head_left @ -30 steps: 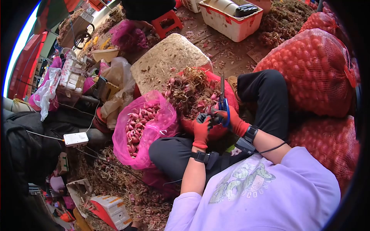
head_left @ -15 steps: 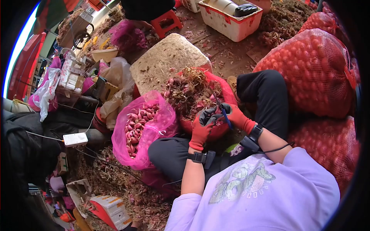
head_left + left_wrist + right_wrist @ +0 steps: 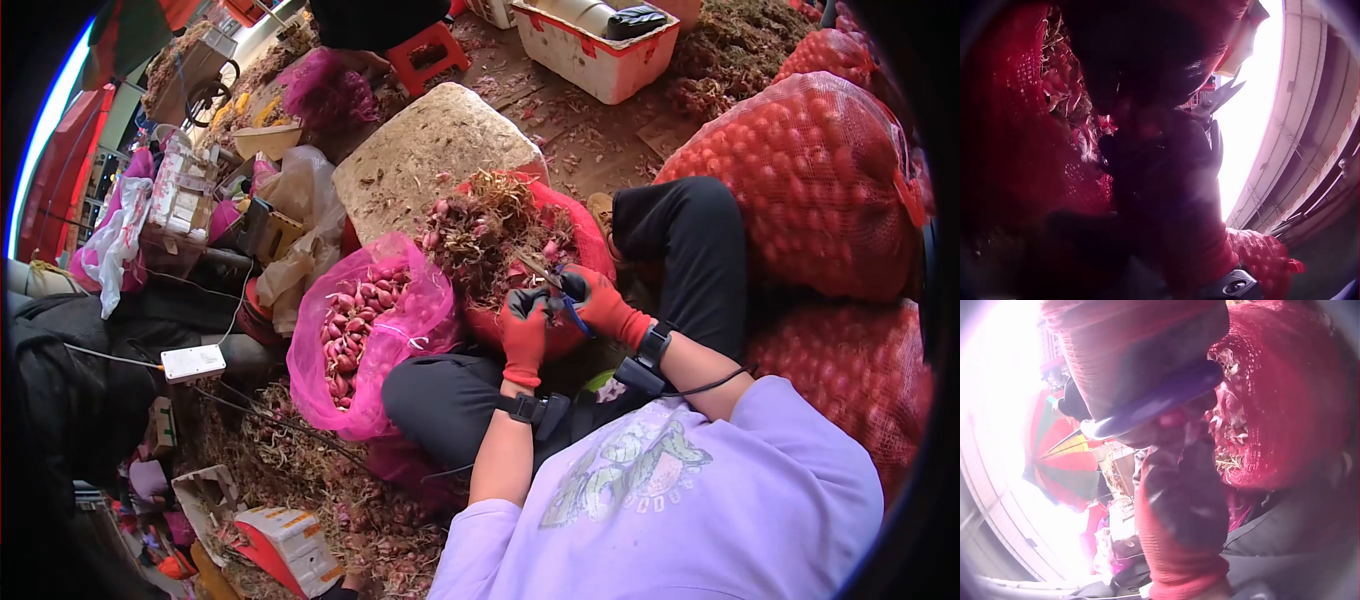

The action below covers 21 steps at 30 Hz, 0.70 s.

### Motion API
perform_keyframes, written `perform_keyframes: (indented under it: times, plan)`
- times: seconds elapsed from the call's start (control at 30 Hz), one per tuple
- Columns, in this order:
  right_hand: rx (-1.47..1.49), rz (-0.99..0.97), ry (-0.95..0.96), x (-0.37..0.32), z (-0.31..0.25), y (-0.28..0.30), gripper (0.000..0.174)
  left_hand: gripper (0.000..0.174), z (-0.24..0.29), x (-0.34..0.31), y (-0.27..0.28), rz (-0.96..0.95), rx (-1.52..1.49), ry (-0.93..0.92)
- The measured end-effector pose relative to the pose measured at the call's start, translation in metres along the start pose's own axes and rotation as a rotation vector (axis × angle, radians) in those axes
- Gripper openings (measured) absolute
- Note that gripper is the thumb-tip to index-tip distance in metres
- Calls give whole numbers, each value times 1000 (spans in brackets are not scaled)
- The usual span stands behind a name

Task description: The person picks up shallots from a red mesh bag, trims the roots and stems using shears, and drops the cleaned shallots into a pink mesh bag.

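Both hands wear red gloves with dark palms and meet over my lap. My right hand (image 3: 592, 296) grips blue-handled scissors (image 3: 566, 300), whose handle (image 3: 1154, 406) fills the right wrist view and whose blades (image 3: 1221, 99) point up-left. My left hand (image 3: 524, 322) curls its fingers (image 3: 1185, 506) round a small shallot (image 3: 1175, 419) held right at the blades; most of it is hidden. Just beyond the hands an open red mesh sack (image 3: 490, 225) holds untrimmed shallots with dry roots. A pink bag (image 3: 365, 320) of trimmed shallots stands to the left of my knee.
Full red mesh sacks (image 3: 810, 180) are stacked on the right. A beige woven sack (image 3: 430, 150) lies behind the open one. A white crate (image 3: 590, 45) and a red stool (image 3: 430, 50) stand further back. Peelings litter the ground; clutter and cables lie on the left.
The scissors stood upright a second ago; the blades have since tipped down toward the left hand. Both hands have stayed close together over the lap.
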State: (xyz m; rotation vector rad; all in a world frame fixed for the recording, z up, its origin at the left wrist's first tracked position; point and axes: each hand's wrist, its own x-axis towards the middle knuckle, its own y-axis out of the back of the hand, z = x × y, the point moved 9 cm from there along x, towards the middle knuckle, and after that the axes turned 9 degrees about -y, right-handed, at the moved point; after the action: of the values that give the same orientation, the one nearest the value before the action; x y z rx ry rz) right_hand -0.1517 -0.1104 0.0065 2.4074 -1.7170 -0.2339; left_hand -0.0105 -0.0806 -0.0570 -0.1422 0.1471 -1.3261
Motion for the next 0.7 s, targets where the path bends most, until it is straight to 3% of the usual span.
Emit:
perform_keyframes:
  times: [0.07, 0.13, 0.27, 0.37, 0.53, 0.57, 0.7]
  plan:
    - [-73, -88, 100, -2, -23, -3, 40, 7, -9, 1, 7, 107, -281, 29]
    - [71, -133, 37, -3, -16, -7, 38, 11, 16, 3, 3, 127, -560, 73]
    - [461, -122, -167, 3, 14, -9, 30, 17, 27, 2, -11, 60, -568, 100]
    - [649, -116, -292, 1, 1, 1, 25, 19, 30, -1, -22, -148, -424, 129]
    - [1196, -164, -450, -4, 13, -9, 27, 24, -12, 1, -3, 20, -940, 316]
    - [1140, -156, -433, -2, 13, -7, 24, 26, -22, 2, 5, 77, -1050, 351]
    - [957, -112, -414, 2, 17, -1, 25, 28, 32, 7, -10, -107, -475, 85]
